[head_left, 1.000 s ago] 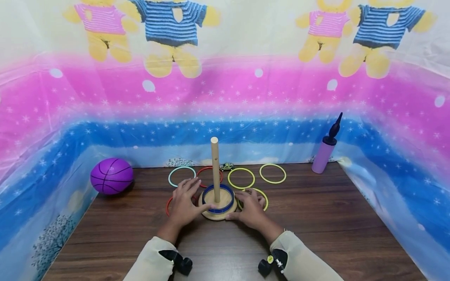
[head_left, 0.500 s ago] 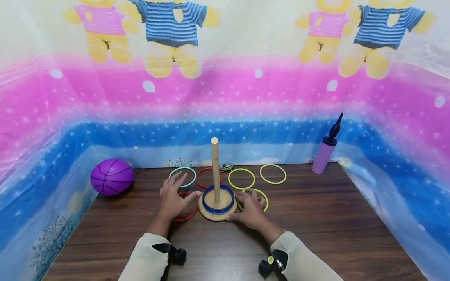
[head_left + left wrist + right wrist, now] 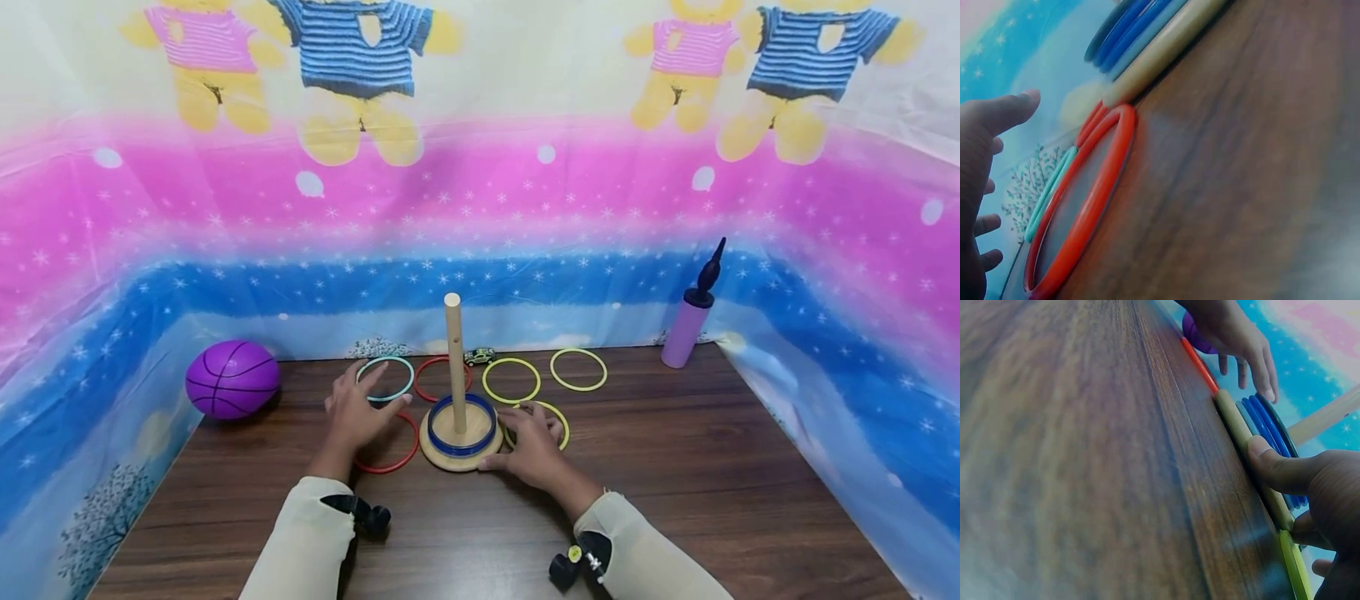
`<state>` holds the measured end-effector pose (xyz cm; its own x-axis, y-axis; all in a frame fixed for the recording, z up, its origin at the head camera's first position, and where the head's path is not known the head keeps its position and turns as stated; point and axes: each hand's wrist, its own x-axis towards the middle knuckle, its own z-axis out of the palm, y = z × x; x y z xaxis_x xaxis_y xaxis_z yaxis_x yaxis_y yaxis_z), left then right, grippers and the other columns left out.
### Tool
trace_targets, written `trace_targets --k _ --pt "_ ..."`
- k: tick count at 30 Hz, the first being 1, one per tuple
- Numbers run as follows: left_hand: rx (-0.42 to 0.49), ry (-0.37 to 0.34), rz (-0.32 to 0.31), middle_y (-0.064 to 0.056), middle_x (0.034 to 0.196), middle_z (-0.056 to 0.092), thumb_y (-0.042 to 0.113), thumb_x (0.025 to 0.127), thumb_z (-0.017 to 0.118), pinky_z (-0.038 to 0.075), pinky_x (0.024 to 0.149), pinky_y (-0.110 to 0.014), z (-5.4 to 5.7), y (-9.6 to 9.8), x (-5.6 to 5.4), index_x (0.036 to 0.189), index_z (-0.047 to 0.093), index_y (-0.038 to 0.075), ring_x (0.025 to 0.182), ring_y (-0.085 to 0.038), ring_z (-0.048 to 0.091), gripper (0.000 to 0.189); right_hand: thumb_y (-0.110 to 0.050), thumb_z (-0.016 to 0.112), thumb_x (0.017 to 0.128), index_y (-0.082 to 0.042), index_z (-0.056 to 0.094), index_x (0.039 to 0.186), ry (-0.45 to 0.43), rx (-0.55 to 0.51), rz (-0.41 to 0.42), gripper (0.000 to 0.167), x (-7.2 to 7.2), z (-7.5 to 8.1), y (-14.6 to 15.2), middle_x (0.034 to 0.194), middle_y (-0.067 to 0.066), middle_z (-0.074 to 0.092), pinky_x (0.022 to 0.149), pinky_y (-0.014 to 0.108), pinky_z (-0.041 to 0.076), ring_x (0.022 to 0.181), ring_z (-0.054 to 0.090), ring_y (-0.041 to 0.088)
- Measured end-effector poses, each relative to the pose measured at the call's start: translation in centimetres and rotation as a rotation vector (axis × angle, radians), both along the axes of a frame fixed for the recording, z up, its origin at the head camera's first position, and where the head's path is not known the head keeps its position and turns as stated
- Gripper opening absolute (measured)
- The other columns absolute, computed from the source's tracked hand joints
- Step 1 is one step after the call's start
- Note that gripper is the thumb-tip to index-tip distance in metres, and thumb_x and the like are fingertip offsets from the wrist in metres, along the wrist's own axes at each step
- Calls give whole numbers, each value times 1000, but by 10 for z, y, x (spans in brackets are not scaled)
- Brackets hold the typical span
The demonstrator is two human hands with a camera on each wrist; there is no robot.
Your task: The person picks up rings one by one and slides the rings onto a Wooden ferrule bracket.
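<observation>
A wooden ring-toss stand [image 3: 456,358] stands upright, its post rising from a round base. Stacked blue rings [image 3: 1269,428] lie around the post on that base. My right hand [image 3: 532,446] holds the base's right edge, with the thumb [image 3: 1279,465] against its front and the fingers farther back. My left hand [image 3: 352,421] hovers left of the stand, fingers spread, holding nothing. Beneath and beside it lie a red ring [image 3: 1100,200] and a light-blue ring [image 3: 412,379]. A yellow ring [image 3: 567,429] is partly hidden behind my right hand.
Behind the stand lie another red ring [image 3: 417,382], a toy car [image 3: 480,357] and two yellow rings [image 3: 539,382]. A purple basketball [image 3: 232,379] sits at the table's left edge. At the back right stands a purple hand pump [image 3: 686,333]. Printed cloth surrounds the table.
My left hand has left the stand's left side and moved left, uncovering more of the front red ring. The right hand stays at the base. The stand has not visibly moved.
</observation>
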<state>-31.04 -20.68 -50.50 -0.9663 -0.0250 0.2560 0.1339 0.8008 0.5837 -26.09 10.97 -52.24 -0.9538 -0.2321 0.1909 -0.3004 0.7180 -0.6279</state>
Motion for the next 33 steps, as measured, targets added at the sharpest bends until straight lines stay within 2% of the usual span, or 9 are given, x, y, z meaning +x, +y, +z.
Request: trace_targets --k 6,12,15,18,21,25,33 --pt "-56 -89 -4 -25 178 25 60 99 74 21 121 -85 2 -9 -12 169 45 18 162 -57 22 86 -44 102 76 -7 69 147 -9 -3 -3 87 0 0 0 158 9 63 117 72 17 158 34 43" --pt "-46 -157 -1 -27 178 22 64 99 71 20 121 -84 1 -14 -15 170 42 19 161 -59 21 88 -45 101 76 -7 69 148 -12 -4 -4 87 0 -1 0 158 9 63 117 73 16 159 33 42" --pt "-29 -164 15 -28 177 23 63 98 71 20 121 -83 -1 -16 -14 170 42 19 160 -60 22 89 -45 101 76 -6 69 148 -10 -5 0 88 0 -2 0 158 9 63 117 73 16 159 34 43" --pt "-13 -141 23 -30 176 24 62 97 73 20 121 -83 -5 -17 -12 169 44 18 159 -61 23 89 -46 101 76 -7 69 147 -7 2 -2 87 0 -3 0 158 9 63 117 73 17 159 34 43" --pt "7 -120 5 -32 175 25 59 97 74 19 122 -83 -11 -18 -7 168 47 17 159 -62 23 87 -46 101 76 -7 70 147 -3 8 -5 87 0 -4 -1 159 8 63 117 73 17 159 34 43" --pt "31 -118 -22 -32 173 26 54 98 77 17 124 -80 -17 -21 6 167 47 16 159 -58 22 84 -46 101 77 -7 69 147 -10 -4 14 86 1 -2 -2 159 10 62 117 73 16 159 33 43" --pt "65 -104 -85 -27 167 35 51 96 83 20 123 -79 -17 -24 33 165 51 18 155 -52 25 84 -46 101 77 -7 70 147 -9 6 0 86 0 -1 0 158 8 63 117 71 17 158 35 42"
